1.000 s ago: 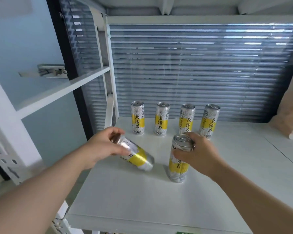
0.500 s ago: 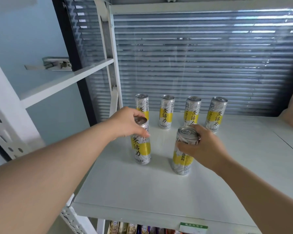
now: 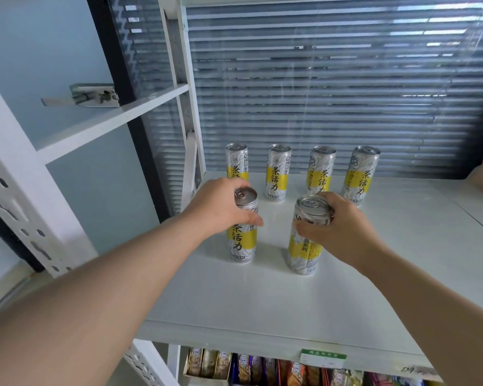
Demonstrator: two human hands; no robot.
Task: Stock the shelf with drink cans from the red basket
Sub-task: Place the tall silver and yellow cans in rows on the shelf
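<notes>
While two slim silver-and-yellow drink cans stand upright mid-frame on the white metal shelf (image 3: 262, 296), my left hand (image 3: 221, 208) curls round the top of the left can (image 3: 242, 240), thumb across its front. My right hand (image 3: 343, 227) grips the right can (image 3: 304, 246) below its rim, fingers wrapped behind it.
</notes>
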